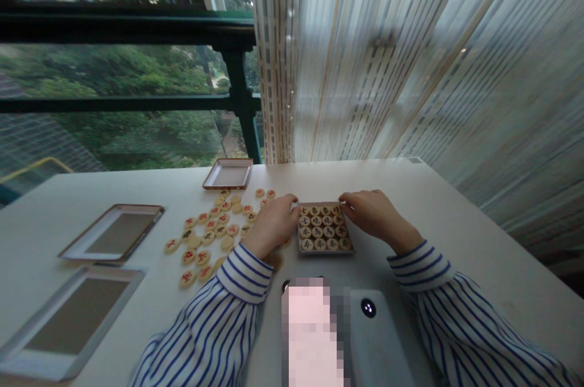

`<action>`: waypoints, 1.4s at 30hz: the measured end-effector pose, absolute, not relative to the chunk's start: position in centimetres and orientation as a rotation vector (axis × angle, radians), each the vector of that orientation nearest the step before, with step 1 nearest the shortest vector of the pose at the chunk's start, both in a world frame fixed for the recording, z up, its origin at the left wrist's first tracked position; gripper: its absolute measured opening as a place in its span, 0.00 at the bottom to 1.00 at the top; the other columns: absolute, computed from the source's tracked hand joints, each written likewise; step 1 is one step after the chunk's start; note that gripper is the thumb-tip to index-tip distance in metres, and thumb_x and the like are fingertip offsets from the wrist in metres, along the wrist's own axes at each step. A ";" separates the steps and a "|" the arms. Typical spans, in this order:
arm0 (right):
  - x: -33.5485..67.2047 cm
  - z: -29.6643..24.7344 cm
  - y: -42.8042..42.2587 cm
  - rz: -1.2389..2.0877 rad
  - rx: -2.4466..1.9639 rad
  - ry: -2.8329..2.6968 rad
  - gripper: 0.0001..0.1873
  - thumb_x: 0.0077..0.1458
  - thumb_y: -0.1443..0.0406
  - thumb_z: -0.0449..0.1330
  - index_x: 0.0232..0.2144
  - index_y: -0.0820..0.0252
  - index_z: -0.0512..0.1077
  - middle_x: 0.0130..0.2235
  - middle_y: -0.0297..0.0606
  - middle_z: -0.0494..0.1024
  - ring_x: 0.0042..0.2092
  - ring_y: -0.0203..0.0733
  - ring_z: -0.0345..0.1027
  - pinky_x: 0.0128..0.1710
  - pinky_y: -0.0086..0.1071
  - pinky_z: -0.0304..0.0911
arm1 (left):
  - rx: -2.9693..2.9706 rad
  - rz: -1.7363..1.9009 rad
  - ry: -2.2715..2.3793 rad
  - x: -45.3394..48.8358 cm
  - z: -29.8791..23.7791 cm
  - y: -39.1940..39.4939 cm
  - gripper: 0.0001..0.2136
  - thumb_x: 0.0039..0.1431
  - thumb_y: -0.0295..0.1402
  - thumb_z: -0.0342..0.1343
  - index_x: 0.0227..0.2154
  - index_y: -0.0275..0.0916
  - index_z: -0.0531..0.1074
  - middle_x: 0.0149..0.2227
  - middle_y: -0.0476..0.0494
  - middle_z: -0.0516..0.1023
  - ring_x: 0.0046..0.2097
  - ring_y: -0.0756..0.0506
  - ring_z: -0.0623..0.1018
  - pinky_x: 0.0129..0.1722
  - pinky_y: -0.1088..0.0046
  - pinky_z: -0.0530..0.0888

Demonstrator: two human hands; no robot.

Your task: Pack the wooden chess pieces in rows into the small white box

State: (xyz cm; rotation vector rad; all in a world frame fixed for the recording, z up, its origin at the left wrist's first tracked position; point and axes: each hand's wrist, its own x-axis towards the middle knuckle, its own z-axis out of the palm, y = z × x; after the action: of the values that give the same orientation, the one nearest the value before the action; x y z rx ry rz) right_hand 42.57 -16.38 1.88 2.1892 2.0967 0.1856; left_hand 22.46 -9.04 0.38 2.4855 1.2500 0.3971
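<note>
A small square tray [325, 251] sits on the white table, filled with several round wooden chess pieces [322, 227] marked in black. My left hand [274, 224] rests against the tray's left edge, fingers curled, thumb touching its top left corner. My right hand [374, 212] lies at the tray's top right corner, fingers bent down onto the rim. Loose pieces [210, 230] with red markings lie scattered on the table to the left of my left hand.
An empty square tray [228, 174] lies at the far edge of the table. Two flat box lids [114, 233] [68, 320] lie at the left. A grey device [369, 326] sits near me. A striped curtain [410, 58] hangs behind the table.
</note>
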 end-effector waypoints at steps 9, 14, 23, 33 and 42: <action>42.6 1.3 -16.3 0.121 2.178 2.042 0.18 0.59 0.61 0.44 0.40 0.57 0.71 0.37 0.45 0.78 0.38 0.45 0.72 0.33 0.34 0.58 | 2.500 0.357 1.248 22.5 0.2 -9.1 0.15 0.59 0.33 0.42 0.44 0.38 0.70 0.41 0.37 0.78 0.45 0.42 0.75 0.44 0.67 0.68; 42.8 0.9 -16.2 0.140 2.178 2.084 0.17 0.58 0.61 0.44 0.36 0.58 0.72 0.36 0.44 0.78 0.37 0.45 0.72 0.32 0.33 0.58 | 2.516 0.365 1.203 22.5 0.0 -9.1 0.15 0.59 0.32 0.42 0.43 0.37 0.71 0.41 0.37 0.78 0.44 0.43 0.75 0.44 0.68 0.68; 42.8 0.7 -16.1 0.147 2.157 2.126 0.17 0.59 0.62 0.43 0.36 0.58 0.71 0.36 0.44 0.78 0.37 0.46 0.72 0.32 0.33 0.58 | 2.525 0.347 1.199 22.5 0.4 -9.3 0.15 0.59 0.32 0.42 0.43 0.37 0.71 0.41 0.37 0.77 0.44 0.43 0.75 0.43 0.69 0.68; 42.6 0.9 -16.1 0.121 2.153 2.114 0.17 0.59 0.62 0.43 0.35 0.59 0.71 0.35 0.45 0.78 0.36 0.46 0.72 0.32 0.33 0.58 | 2.505 0.283 1.209 22.6 0.9 -9.4 0.14 0.59 0.33 0.44 0.41 0.38 0.73 0.41 0.38 0.78 0.43 0.44 0.75 0.42 0.71 0.68; 42.6 1.8 -16.5 0.294 2.242 2.131 0.19 0.58 0.63 0.44 0.44 0.60 0.70 0.37 0.45 0.78 0.37 0.46 0.72 0.35 0.35 0.59 | 2.531 0.468 1.228 22.3 0.7 -9.0 0.15 0.58 0.33 0.44 0.44 0.36 0.71 0.42 0.38 0.78 0.43 0.43 0.76 0.42 0.68 0.69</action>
State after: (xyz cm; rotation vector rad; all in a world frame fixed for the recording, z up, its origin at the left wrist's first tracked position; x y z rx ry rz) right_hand 42.62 -16.49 1.77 2.2425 2.1309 0.2940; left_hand 22.35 -8.98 0.71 2.5311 1.2278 0.4682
